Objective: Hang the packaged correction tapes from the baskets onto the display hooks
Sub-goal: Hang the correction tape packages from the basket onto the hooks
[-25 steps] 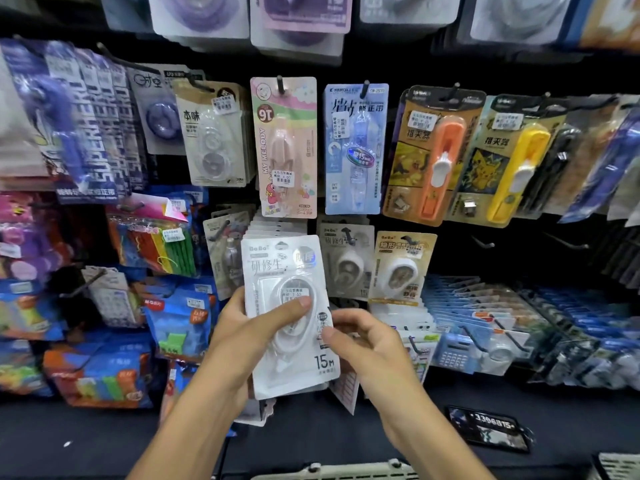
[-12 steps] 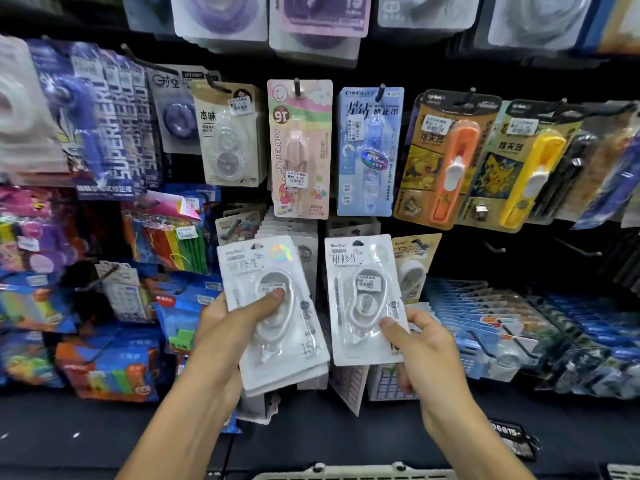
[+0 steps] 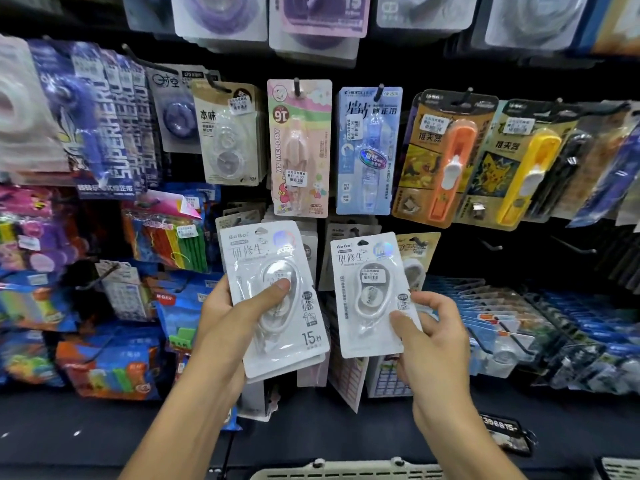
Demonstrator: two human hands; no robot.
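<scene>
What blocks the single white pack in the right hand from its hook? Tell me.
Nothing visible. The right hand holds the single white pack directly before the dark hook; its hang hole sits just below the hook tip, with only hung packs behind.

A stationery shop: a dark display wall [image 3: 519, 258] of hooks crowded with carded correction tapes [image 3: 299, 147], price stickers [image 3: 296, 178] on the packs, shopping basket [image 3: 346, 472] below.

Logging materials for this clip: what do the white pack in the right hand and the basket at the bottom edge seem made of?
White pack: apparently glossy printed card under a clear plastic blister, judging by glare over the raised dispenser. Basket: likely matte beige moulded plastic, given its slotted rim.
</scene>
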